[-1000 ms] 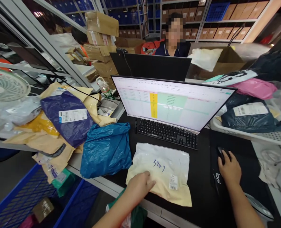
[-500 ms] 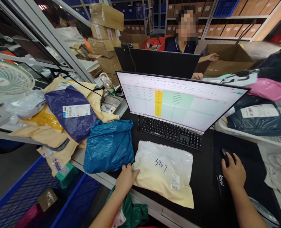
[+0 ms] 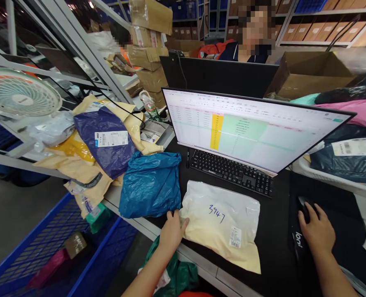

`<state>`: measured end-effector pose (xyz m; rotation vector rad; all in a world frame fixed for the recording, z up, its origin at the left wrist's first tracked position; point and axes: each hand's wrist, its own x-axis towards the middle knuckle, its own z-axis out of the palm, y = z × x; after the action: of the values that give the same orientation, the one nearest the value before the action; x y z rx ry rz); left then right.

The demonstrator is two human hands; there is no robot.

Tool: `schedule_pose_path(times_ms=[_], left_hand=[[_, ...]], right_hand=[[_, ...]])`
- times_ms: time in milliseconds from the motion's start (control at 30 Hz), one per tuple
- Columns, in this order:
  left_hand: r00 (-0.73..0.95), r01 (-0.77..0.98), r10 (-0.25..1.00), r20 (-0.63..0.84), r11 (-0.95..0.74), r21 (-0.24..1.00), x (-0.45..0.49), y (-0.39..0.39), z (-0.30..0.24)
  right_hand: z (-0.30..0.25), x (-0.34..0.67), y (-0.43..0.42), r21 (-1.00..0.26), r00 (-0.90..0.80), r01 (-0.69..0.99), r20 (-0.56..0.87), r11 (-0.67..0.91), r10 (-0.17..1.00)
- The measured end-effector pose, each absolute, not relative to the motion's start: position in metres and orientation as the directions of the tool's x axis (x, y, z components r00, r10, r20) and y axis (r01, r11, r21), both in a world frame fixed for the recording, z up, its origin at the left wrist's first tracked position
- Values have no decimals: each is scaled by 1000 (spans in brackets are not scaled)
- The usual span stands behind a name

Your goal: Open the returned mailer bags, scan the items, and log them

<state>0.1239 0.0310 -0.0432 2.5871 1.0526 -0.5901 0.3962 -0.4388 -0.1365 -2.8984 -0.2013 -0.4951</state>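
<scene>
My left hand [image 3: 172, 231] is at the desk's front edge with thumb and fingers apart. Its fingertips touch the lower right corner of a blue plastic mailing bag [image 3: 152, 185], and its thumb lies against the left edge of a white and cream mailing bag [image 3: 221, 227]. That bag lies flat, with "3947" handwritten on it and a small barcode label [image 3: 235, 236]. My right hand [image 3: 319, 229] rests over a black computer mouse [image 3: 305, 208] on a dark mouse pad [image 3: 340, 218]. Before me stand a black keyboard [image 3: 232, 173] and a monitor [image 3: 247, 128] showing a spreadsheet.
Left of the blue bag lies a heap of parcels, including a purple bag [image 3: 105, 144]. A fan [image 3: 22, 97] stands beyond it. Below is a blue crate [image 3: 87, 264] holding packages. At right, a white basket [image 3: 331, 177] holds bags. A person [image 3: 247, 51] sits behind the monitors.
My view has swung slightly left, so the desk appears farther right. Both hands keep their places at the bags and mouse. The other person's hands have gone out of sight.
</scene>
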Motion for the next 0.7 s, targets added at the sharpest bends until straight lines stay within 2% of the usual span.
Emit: schedule_pose_path(times_ms=[233,467,633,700], left_hand=[[650,712,586,-483,-692,118,121,31,-41],[661,720,575,-482,-667,192,120,35,-48],[695,679,522,-494,-702,215,115,38,-44],[707,669,510,-489,-707,230,116,40,-47]], right_hand=[[-129,395,-435,-164,951,129,300,-978,75],[-136,398,-435,-196,944,135,324,-971,66],[-104,392,-425,-213,969,137,232,-967,86],[-93,381,-422,-206,968,128,237,-970,78]])
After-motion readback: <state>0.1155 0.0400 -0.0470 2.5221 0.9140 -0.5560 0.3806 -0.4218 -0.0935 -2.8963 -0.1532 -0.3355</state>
